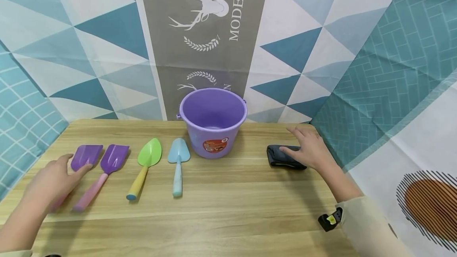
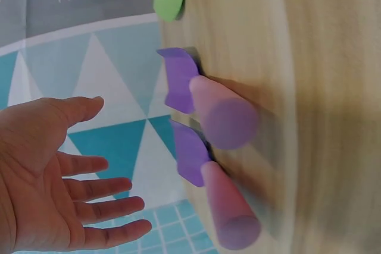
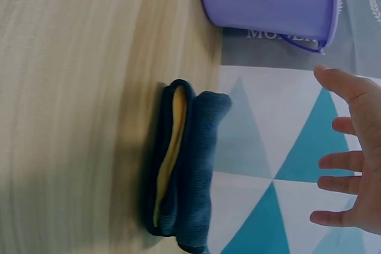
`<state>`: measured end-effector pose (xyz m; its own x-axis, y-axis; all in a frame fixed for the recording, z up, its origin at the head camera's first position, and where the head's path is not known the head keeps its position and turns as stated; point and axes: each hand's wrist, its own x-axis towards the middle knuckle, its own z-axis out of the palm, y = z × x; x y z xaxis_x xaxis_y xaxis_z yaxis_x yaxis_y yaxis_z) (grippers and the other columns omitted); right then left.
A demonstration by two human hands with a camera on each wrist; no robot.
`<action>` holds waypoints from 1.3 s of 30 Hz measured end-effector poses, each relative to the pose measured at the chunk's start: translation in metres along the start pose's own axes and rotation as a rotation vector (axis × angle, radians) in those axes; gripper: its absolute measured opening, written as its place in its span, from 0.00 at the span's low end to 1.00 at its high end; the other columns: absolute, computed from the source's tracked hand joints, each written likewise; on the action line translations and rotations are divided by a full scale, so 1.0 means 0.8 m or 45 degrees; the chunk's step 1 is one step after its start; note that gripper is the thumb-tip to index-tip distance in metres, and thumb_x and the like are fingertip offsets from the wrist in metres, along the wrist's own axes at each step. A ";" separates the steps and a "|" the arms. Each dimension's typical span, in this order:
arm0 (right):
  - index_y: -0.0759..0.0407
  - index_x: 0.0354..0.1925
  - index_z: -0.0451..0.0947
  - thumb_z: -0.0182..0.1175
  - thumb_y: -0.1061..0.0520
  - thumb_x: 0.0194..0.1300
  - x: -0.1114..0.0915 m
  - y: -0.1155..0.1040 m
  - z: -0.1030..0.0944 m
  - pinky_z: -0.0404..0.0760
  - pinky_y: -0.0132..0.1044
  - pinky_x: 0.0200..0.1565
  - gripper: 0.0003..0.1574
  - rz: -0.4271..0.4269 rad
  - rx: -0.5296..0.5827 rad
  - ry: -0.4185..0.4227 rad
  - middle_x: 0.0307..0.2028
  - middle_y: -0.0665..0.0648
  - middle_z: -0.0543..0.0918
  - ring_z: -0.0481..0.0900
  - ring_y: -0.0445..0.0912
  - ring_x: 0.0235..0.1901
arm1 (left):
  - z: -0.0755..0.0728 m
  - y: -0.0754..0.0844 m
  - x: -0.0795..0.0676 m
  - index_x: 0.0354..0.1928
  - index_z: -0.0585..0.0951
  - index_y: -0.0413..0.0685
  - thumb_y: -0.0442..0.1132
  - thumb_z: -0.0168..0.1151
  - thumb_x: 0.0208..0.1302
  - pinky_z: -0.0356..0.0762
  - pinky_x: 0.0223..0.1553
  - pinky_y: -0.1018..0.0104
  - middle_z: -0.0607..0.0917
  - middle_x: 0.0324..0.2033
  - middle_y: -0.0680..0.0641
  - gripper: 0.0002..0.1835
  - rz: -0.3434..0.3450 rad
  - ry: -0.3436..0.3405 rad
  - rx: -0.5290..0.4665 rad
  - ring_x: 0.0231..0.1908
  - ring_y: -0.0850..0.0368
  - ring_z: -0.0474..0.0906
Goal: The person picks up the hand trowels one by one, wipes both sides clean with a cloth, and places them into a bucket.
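Note:
My left hand (image 1: pixel 53 181) is held above the leftmost purple shovel (image 1: pixel 86 156), its fingers spread and holding nothing. Beside that lies a second purple shovel (image 1: pixel 114 159) with a pink handle. In the left wrist view, both pink handles point toward the camera, to the right of the left hand (image 2: pixel 47 188). Over at the right, a folded dark blue cloth (image 1: pixel 276 158) with a yellowish inner edge (image 3: pixel 171 153) rests on the table. My right hand (image 1: pixel 310 148) hovers over it, fingers extended and grasping nothing; the right wrist view shows a gap between hand and cloth.
A purple bucket (image 1: pixel 213 138) with an orange label stands at the table's back middle. Left of it lie a light blue trowel (image 1: pixel 178 152) and a green trowel (image 1: pixel 150 153) with a yellow handle. Patterned fabric (image 1: pixel 292 50) hangs behind the wooden table (image 1: pixel 228 217) and along its sides.

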<state>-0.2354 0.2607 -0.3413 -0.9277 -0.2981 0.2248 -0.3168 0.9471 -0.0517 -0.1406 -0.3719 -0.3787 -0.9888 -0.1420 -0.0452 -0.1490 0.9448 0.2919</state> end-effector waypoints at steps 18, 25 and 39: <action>0.53 0.65 0.66 0.59 0.32 0.56 -0.014 0.004 0.046 0.64 0.71 0.52 0.45 0.021 0.058 -0.118 0.61 0.66 0.70 0.67 0.65 0.59 | 0.028 -0.046 -0.005 0.57 0.56 0.12 0.62 0.40 0.68 0.68 0.38 0.31 0.62 0.50 0.13 0.48 -0.064 -0.100 -0.003 0.45 0.15 0.63; 0.53 0.64 0.67 0.61 0.34 0.55 -0.018 0.007 0.059 0.64 0.71 0.52 0.44 0.018 0.078 -0.105 0.61 0.66 0.71 0.68 0.65 0.59 | 0.035 -0.054 -0.003 0.58 0.54 0.12 0.63 0.38 0.68 0.67 0.40 0.31 0.61 0.50 0.12 0.48 -0.055 -0.136 -0.024 0.45 0.15 0.62; 0.54 0.63 0.68 0.62 0.35 0.55 -0.014 0.016 0.081 0.62 0.72 0.53 0.43 -0.004 0.041 -0.124 0.59 0.67 0.72 0.69 0.64 0.58 | 0.046 -0.052 -0.006 0.55 0.57 0.10 0.59 0.42 0.69 0.66 0.41 0.30 0.63 0.48 0.12 0.46 -0.033 -0.119 -0.031 0.45 0.15 0.63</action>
<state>-0.2420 0.2684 -0.4077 -0.9411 -0.3125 0.1295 -0.3243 0.9423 -0.0828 -0.1300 -0.3996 -0.4259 -0.9804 -0.1369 -0.1417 -0.1755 0.9335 0.3127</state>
